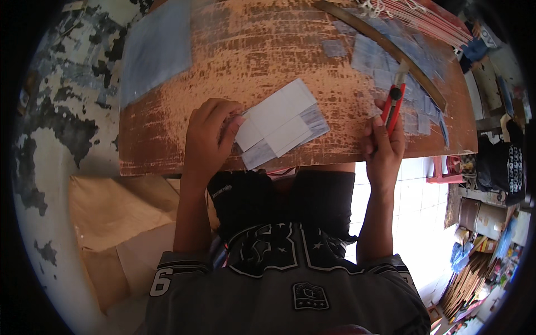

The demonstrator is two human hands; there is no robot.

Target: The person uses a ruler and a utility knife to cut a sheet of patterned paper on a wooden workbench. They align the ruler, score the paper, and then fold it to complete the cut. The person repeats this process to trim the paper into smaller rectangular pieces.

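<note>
Worn brown table [262, 53], paint scratched through to a paler orange. On it, near the middle of the near edge: white paper [279, 114], set at a slant with its far end to the right, lying over a grey sheet [259, 155] that shows at its near and right sides. Left hand [213, 131]: fingers curled inward at the left end of the white paper, thumb toward it; whether it pinches the paper or only rests there cannot be told. Right hand [385, 137]: closed about a red cutter [394, 106] with black slider, blade pointing far, held to the right of the paper and well apart from it. Far right: a long brown strip [386, 43], appearing curved, among many small clear pieces [368, 53]; beyond, a bundle of red sticks [419, 23]. Far left: one large grey-blue sheet [159, 50]. Near left, beside the table: brown paper [120, 209].
</note>
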